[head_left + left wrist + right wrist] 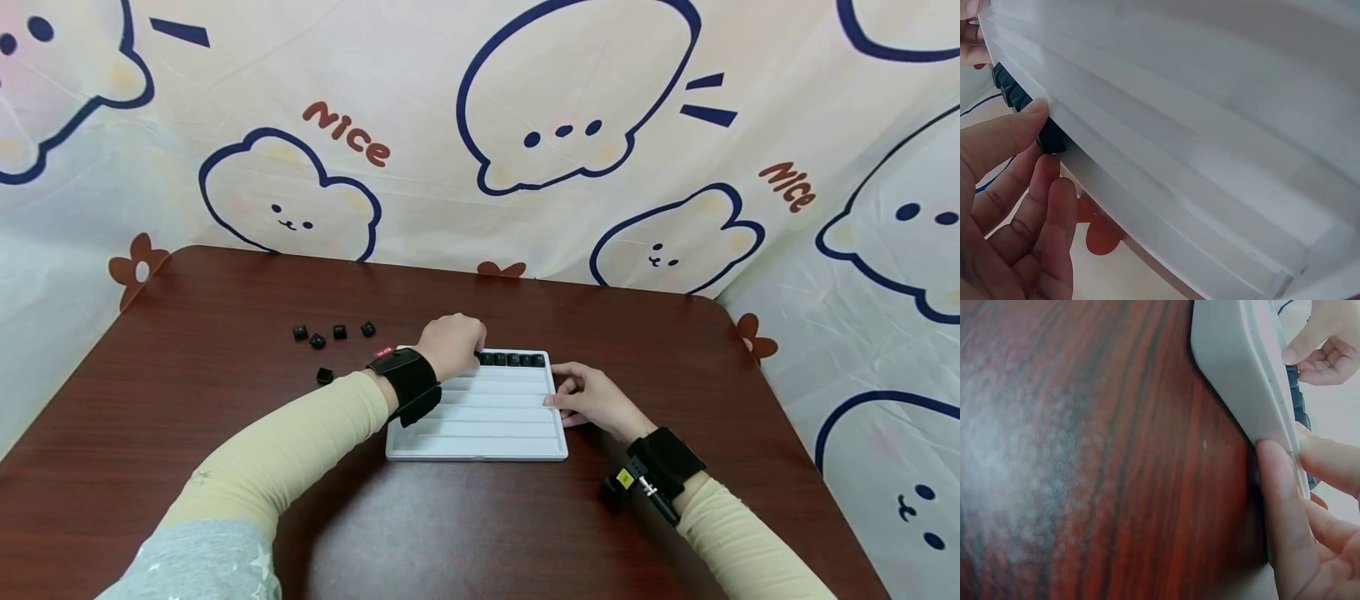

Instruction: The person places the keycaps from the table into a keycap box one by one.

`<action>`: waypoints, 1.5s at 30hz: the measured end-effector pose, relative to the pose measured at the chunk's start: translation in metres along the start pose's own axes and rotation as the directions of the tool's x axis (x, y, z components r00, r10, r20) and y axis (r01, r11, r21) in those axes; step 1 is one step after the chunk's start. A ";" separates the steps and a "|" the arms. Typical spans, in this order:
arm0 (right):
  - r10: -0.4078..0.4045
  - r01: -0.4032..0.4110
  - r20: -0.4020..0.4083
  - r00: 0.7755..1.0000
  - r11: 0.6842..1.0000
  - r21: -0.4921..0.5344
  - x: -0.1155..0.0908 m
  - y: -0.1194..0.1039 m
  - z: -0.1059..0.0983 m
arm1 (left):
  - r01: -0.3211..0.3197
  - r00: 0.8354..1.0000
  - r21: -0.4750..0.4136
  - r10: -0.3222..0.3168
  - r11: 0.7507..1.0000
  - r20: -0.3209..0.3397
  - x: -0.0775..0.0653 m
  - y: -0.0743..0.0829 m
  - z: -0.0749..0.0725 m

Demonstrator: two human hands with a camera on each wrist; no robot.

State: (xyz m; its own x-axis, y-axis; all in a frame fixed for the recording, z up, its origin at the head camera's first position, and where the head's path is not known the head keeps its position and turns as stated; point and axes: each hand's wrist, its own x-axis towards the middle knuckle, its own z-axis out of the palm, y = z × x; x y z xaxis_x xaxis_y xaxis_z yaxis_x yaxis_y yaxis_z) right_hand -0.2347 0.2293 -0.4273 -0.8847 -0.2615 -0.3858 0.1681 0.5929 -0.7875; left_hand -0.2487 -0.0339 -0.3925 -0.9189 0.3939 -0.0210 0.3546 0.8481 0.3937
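A white tray point(480, 447) with several shallow parallel rows lies on the table. Along its far row, toward the right end, stands a line of small black keycaps point(514, 360). My left hand point(452, 348) reaches over the far edge of the tray. In the left wrist view its thumb and fingers pinch a black keycap point(1052, 139) at the end of that line. At the tray's right side, my right hand point(600, 403) grips the edge between thumb and fingers. The right wrist view shows its thumb point(1277, 472) against the outer wall of the tray point(1229, 369).
Several loose black keycaps point(340, 332) lie on the dark wooden table point(465, 533) left of the tray, one keycap point(324, 377) close to my left forearm. A small red tag point(384, 352) shows by the left wrist strap. A printed cloth point(420, 217) hangs behind the table.
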 end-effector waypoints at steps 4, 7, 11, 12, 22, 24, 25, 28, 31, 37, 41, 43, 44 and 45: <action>-0.006 0.006 0.007 1.000 1.000 0.007 0.000 0.000 0.000 | 0.003 1.000 0.003 -0.003 1.000 0.005 0.000 0.000 -0.001; -0.009 0.008 0.012 1.000 1.000 0.016 0.000 0.000 -0.001 | 0.013 1.000 -0.001 -0.013 1.000 0.020 0.000 0.000 0.000; -0.006 0.006 0.014 1.000 1.000 0.016 -0.001 -0.001 0.000 | 0.015 1.000 -0.007 -0.015 1.000 0.017 0.000 0.000 0.001; -0.006 0.006 0.015 1.000 1.000 0.015 -0.001 -0.002 0.000 | 0.016 1.000 -0.007 -0.016 1.000 0.018 0.000 -0.001 0.001; -0.004 0.004 0.015 1.000 1.000 0.020 -0.002 -0.003 0.001 | 0.021 1.000 -0.014 -0.020 1.000 0.019 -0.001 -0.004 0.000; -0.006 0.005 0.018 1.000 1.000 0.014 -0.002 -0.002 0.001 | 0.020 1.000 -0.025 -0.020 0.999 0.011 -0.002 -0.005 -0.001; -0.005 0.004 0.017 1.000 1.000 0.014 -0.002 -0.002 0.001 | 0.019 1.000 -0.032 -0.019 0.999 0.006 -0.003 -0.006 -0.002; 0.000 -0.001 0.010 1.000 1.000 0.009 -0.001 -0.001 0.000 | 0.014 1.000 -0.054 -0.014 0.998 -0.014 -0.005 -0.008 -0.005; 0.006 -0.006 0.008 1.000 1.000 0.010 -0.001 -0.001 0.000 | 0.001 1.000 -0.075 -0.003 0.997 -0.030 -0.008 -0.012 -0.009; -0.007 0.007 0.027 1.000 1.000 -0.013 -0.001 -0.003 -0.002 | -0.076 0.995 -0.131 0.066 0.988 -0.079 -0.018 -0.027 -0.020; -0.016 0.017 0.050 0.999 1.000 -0.017 -0.002 -0.005 -0.003 | -0.120 0.988 -0.165 0.101 0.979 -0.116 -0.029 -0.043 -0.030; -0.008 0.008 0.053 0.999 1.000 -0.007 -0.001 -0.005 -0.003 | -0.126 0.987 -0.172 0.106 0.977 -0.123 -0.037 -0.051 -0.035; -0.003 0.003 0.053 0.999 1.000 -0.003 -0.001 -0.005 -0.003 | -0.127 0.986 -0.173 0.106 0.977 -0.126 -0.041 -0.055 -0.037; -0.008 0.009 0.056 0.998 1.000 -0.011 -0.001 -0.005 -0.004 | -0.127 0.986 -0.171 0.105 0.977 -0.129 -0.046 -0.059 -0.040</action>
State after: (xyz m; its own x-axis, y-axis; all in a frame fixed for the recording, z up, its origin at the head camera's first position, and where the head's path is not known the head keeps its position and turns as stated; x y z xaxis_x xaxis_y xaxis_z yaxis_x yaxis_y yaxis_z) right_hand -0.2361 0.2293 -0.4209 -0.8604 -0.3085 -0.4057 0.1554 0.5992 -0.7854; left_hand -0.2342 -0.1159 -0.3784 -0.8912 0.4316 0.1396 0.4331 0.7182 0.5447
